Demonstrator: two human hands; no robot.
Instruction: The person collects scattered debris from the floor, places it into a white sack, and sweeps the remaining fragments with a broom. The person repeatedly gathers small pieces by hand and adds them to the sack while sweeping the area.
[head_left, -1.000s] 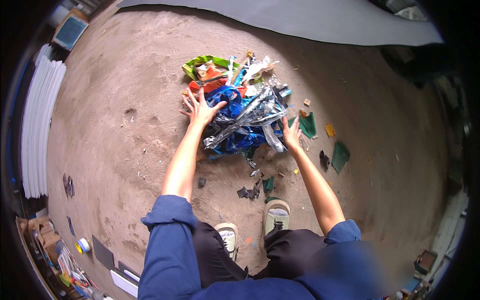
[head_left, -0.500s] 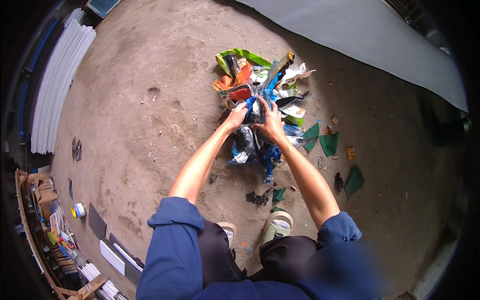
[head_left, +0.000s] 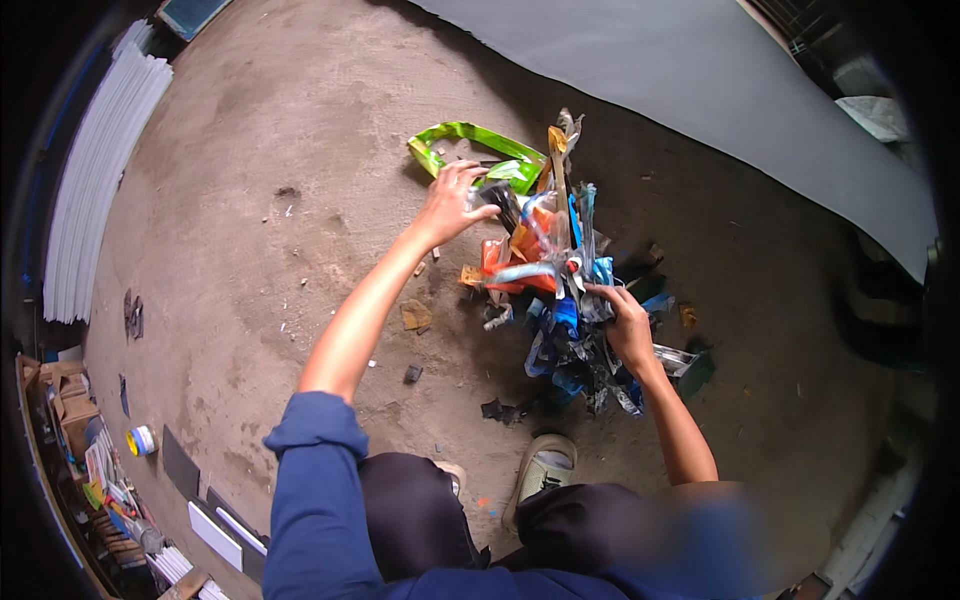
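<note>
A messy bundle of torn plastic film strips (head_left: pixel 566 318), blue, clear, black and orange, is over the concrete floor in front of me. My right hand (head_left: pixel 628 330) grips its right side, with the fingers partly hidden among the strips. At the upper left, my left hand (head_left: pixel 450 205) has its thumb and fingers apart beside a dark plastic strip (head_left: pixel 502 203). Just beyond those fingers is a bright green plastic loop (head_left: pixel 435 135), touching or close to the bundle's far end. A flat tan strip (head_left: pixel 560 175) sticks out of the bundle, away from me.
Small scraps (head_left: pixel 415 315) and dark bits (head_left: pixel 500 410) litter the concrete floor (head_left: pixel 230 270). A large grey sheet (head_left: pixel 680 90) spans the far right. Stacked white panels (head_left: pixel 100 180) stand at the left, above a white-and-yellow tub (head_left: pixel 141 440). My shoe (head_left: pixel 540 475) is close below the bundle.
My left hand has let go of the bundle and moved up and left. The bundle has turned and shifted right and nearer, with my right hand still on it.
</note>
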